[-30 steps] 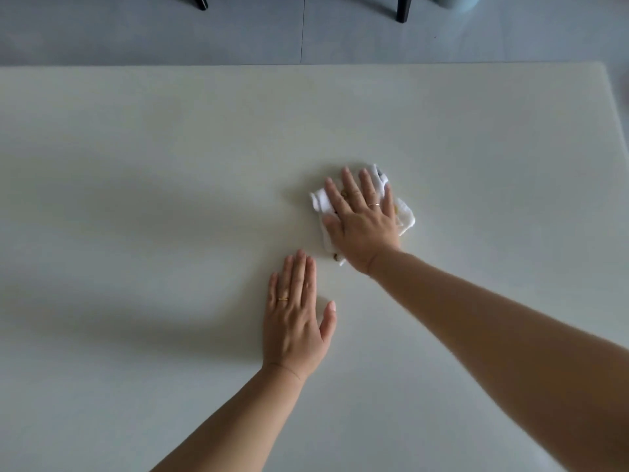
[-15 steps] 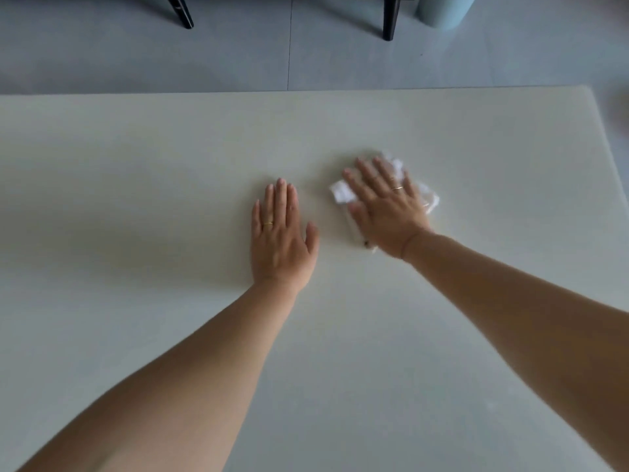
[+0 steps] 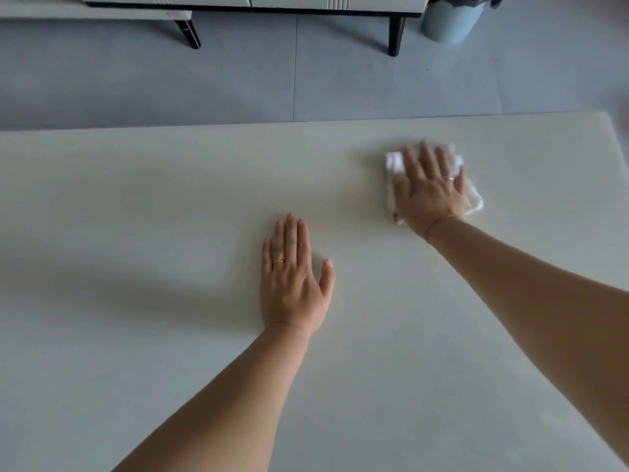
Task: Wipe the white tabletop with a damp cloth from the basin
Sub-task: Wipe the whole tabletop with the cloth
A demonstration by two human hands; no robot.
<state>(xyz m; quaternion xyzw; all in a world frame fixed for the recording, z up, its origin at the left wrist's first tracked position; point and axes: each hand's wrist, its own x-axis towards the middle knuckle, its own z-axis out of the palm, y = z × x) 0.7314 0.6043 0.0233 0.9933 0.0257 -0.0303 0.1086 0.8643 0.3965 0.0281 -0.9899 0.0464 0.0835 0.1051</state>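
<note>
The white tabletop fills most of the view. A crumpled white cloth lies on it at the far right, near the far edge. My right hand presses flat on the cloth with straight, spread fingers, and is motion-blurred. My left hand rests flat on the bare tabletop near the middle, fingers straight and together. No basin is in view.
Beyond the table's far edge is grey tiled floor. A white cabinet on dark legs stands at the back, with a pale blue bin at its right. The table's right corner lies close to the cloth.
My right hand has slid the cloth to the right and toward the far edge. The left hand stays flat on the table. The view has tilted up, showing more floor.
</note>
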